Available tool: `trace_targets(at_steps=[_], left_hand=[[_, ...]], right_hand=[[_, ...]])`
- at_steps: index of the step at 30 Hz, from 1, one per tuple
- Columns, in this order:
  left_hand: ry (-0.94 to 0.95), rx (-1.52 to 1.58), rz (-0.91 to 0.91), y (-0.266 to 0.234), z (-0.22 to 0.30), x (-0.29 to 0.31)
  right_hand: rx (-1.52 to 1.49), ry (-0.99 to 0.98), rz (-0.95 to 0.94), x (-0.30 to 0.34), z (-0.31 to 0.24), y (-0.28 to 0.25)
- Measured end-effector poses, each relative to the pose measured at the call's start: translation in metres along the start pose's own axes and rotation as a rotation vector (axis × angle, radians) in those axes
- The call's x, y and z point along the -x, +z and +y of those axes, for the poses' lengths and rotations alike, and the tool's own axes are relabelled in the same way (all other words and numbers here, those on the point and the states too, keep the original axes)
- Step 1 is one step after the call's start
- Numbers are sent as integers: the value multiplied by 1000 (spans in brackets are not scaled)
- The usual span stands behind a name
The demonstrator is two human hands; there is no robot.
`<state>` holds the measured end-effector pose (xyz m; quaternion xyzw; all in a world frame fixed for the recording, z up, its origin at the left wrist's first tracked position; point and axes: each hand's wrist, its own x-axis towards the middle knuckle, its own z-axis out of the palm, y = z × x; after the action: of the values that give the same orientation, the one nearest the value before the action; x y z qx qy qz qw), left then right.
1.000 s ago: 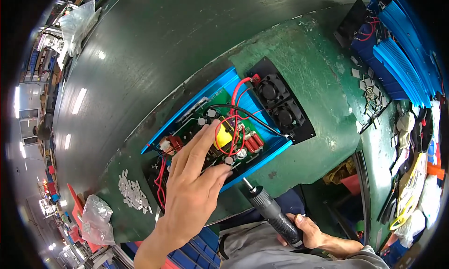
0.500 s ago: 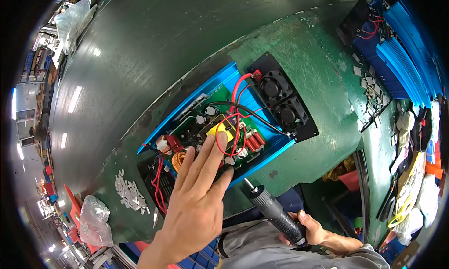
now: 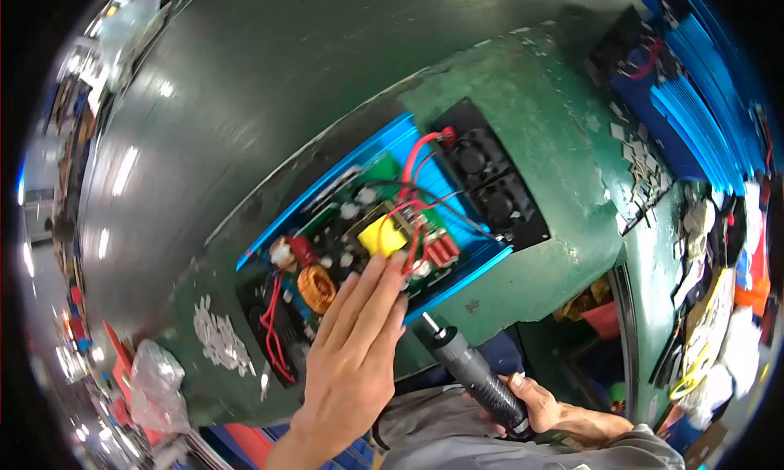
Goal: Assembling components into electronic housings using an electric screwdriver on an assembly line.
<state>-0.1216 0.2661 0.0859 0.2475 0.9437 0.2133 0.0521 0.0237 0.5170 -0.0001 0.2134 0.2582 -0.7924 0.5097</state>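
Note:
A blue metal housing (image 3: 384, 147) lies open on the green workbench (image 3: 555, 143). Inside it sit a green circuit board (image 3: 347, 217) with a yellow block (image 3: 382, 237), a copper coil (image 3: 316, 289) and red and black wires (image 3: 420, 155). A black panel with two fans (image 3: 490, 180) is at its right end. My left hand (image 3: 355, 347) lies flat with fingers stretched over the board's near edge, fingertips by the yellow block. My right hand (image 3: 547, 405) grips a black electric screwdriver (image 3: 474, 372) below the bench edge, tip pointing up toward the housing.
A heap of small silvery parts (image 3: 216, 335) and a clear plastic bag (image 3: 155, 384) lie at the bench's left end. Blue housings (image 3: 694, 111) are stacked at the far right. Cluttered bins and cables (image 3: 719, 307) fill the right side. A grey floor (image 3: 245, 78) lies beyond the bench.
My left hand has slid down and to the left, off the yellow block, uncovering the copper coil. The screwdriver stays in my right hand below the bench edge.

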Motion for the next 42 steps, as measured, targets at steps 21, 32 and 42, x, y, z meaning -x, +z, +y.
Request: trace_targets(at_steps=[21, 32, 42], left_hand=[[261, -518, 517, 2, -59, -78], [94, -223, 724, -34, -120, -126], [-47, -21, 550, -8, -101, 171]], right_hand=[[839, -620, 578, 47, -28, -4], [1998, -1079, 1086, 37, -168, 42], [2156, -1610, 1729, 142, -259, 73]])
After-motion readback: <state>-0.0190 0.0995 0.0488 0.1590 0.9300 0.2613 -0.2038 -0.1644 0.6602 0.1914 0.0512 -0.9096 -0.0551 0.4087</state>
